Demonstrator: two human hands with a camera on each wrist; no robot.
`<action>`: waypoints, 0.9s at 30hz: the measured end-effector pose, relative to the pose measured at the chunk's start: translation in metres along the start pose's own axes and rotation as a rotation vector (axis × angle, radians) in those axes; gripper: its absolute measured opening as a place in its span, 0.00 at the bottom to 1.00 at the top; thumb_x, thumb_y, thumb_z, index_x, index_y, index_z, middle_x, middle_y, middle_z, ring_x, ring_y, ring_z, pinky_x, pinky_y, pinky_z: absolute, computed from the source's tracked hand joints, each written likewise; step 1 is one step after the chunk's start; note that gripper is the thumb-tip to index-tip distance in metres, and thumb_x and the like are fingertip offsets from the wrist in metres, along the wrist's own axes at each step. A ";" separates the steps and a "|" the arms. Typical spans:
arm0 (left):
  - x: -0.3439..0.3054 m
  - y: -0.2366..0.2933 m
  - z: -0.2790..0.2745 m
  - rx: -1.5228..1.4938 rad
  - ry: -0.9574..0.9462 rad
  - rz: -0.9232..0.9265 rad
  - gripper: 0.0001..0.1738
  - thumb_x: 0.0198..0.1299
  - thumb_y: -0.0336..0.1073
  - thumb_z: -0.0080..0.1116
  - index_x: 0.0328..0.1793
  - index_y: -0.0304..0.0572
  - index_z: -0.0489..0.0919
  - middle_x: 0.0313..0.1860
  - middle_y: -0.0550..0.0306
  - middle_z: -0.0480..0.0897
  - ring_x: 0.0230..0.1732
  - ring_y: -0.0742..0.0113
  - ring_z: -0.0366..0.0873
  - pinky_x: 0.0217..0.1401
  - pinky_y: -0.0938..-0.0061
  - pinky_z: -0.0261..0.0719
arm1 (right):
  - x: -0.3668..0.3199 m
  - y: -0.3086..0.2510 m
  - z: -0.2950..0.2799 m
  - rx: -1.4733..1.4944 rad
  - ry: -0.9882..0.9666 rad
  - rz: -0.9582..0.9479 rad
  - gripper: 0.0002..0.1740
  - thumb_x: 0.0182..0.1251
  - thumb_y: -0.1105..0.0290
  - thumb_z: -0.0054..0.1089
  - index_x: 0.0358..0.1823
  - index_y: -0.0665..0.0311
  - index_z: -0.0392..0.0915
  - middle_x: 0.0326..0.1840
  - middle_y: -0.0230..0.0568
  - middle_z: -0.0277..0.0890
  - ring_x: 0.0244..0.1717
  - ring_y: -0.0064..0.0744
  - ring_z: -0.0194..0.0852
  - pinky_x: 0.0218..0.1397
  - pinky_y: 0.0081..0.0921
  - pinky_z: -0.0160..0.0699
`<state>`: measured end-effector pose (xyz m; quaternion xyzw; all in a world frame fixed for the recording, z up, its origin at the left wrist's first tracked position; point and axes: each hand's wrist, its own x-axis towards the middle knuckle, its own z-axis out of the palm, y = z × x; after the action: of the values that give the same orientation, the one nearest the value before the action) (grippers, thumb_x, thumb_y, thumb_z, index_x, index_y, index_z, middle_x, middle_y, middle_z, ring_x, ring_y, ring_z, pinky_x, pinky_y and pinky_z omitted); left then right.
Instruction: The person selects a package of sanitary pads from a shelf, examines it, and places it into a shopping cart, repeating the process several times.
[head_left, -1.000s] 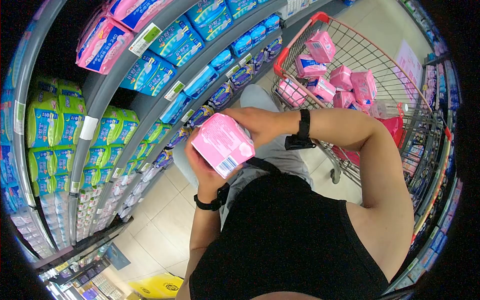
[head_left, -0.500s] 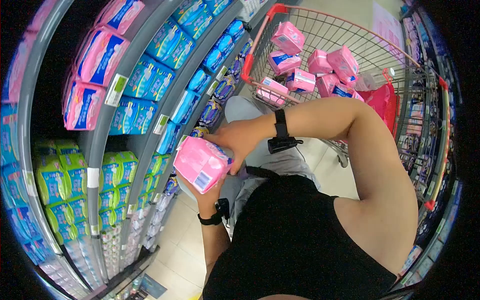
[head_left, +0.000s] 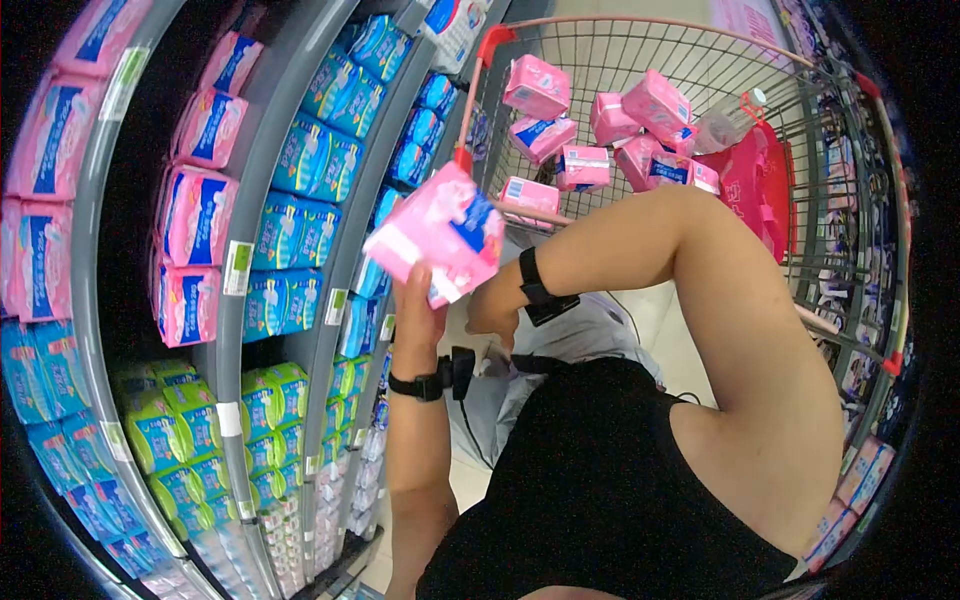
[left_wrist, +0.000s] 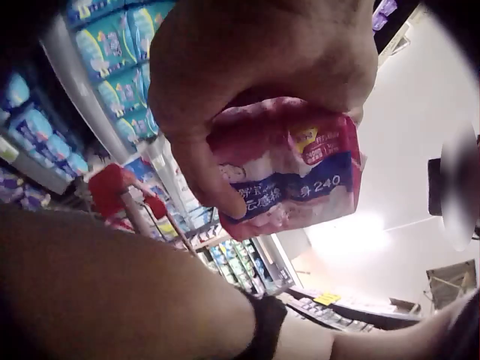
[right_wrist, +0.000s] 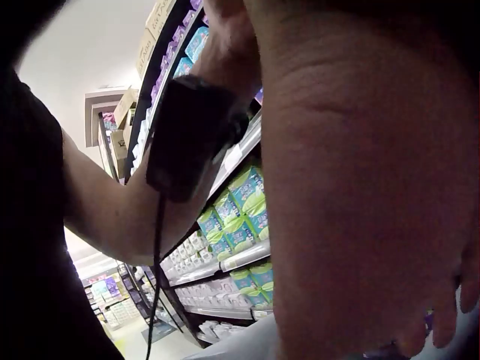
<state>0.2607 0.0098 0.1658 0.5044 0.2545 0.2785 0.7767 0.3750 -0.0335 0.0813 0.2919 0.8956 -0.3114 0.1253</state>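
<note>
My left hand [head_left: 421, 308] holds up a pink pack of sanitary pads [head_left: 440, 235], the thumb lying on its near side. In the left wrist view the fingers of that hand [left_wrist: 262, 56] curl over the pack [left_wrist: 289, 176], whose blue band reads 240. Just below and to the right of the pack, my right hand [head_left: 493, 305] hangs with its fingers downward, apart from it. The right wrist view shows the bare palm of this hand [right_wrist: 367, 180] with fingertips at the lower right. Shelved pink packs [head_left: 195, 225] stand to the left.
A shopping cart [head_left: 640, 25] at the upper right holds several pink packs [head_left: 655, 105], a clear plastic bottle [head_left: 728, 122] and a red bag [head_left: 750, 190]. Shelves on the left carry blue packs [head_left: 315, 155] and green packs [head_left: 185, 425]. Each wrist wears a black band.
Both hands held the pack with its barcode side up; the right hand has let go and dropped lower. My left hand has raised and turned the pack. The head view has swung round.
</note>
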 end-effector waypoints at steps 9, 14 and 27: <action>0.036 -0.003 0.054 0.144 -0.130 -0.073 0.37 0.78 0.60 0.38 0.80 0.42 0.58 0.69 0.43 0.73 0.58 0.50 0.80 0.55 0.57 0.84 | -0.013 -0.003 -0.015 0.041 -0.080 0.267 0.31 0.52 0.41 0.75 0.46 0.61 0.86 0.43 0.45 0.86 0.45 0.50 0.85 0.48 0.47 0.80; -0.015 -0.024 -0.055 -0.195 -0.038 -0.170 0.29 0.76 0.57 0.45 0.66 0.39 0.73 0.55 0.48 0.82 0.56 0.58 0.78 0.55 0.65 0.77 | -0.009 0.006 -0.004 0.013 0.034 0.114 0.31 0.54 0.39 0.72 0.44 0.60 0.87 0.42 0.46 0.86 0.44 0.50 0.84 0.48 0.46 0.80; -0.188 -0.092 -0.161 -0.528 0.700 -0.088 0.12 0.71 0.46 0.53 0.36 0.50 0.76 0.22 0.69 0.61 0.25 0.74 0.59 0.34 0.73 0.61 | -0.009 0.004 -0.017 0.076 0.079 -0.059 0.36 0.64 0.44 0.67 0.62 0.65 0.72 0.54 0.56 0.78 0.57 0.57 0.79 0.59 0.50 0.77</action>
<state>0.0339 -0.0476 0.0436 0.1526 0.4437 0.4550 0.7569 0.3843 -0.0238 0.0965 0.2820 0.8955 -0.3373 0.0695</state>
